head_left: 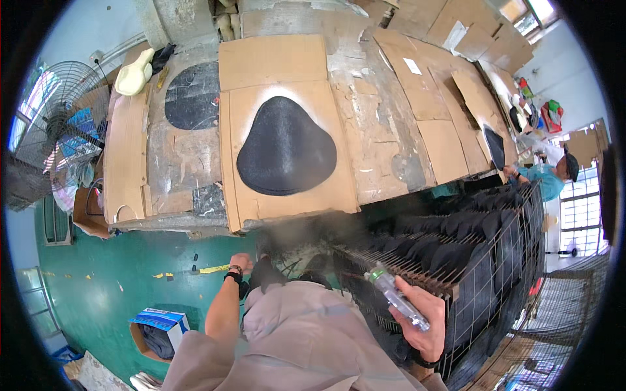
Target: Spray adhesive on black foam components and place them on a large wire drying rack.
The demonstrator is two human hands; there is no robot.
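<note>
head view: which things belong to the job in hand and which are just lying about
Likely part of the job: apparent spray gun in the right hand, black rounded pad, cardboard sheet beneath it, wire rack

Likely just lying about: cream scoop-shaped object, blue-and-white box, caged fan

The person's left forearm [222, 313] is bare and extends forward; at its end, the left hand [242, 262] shows its fingers not clearly. The right hand [427, 317] is at the body's right side, fingers bent in a grip.
</note>
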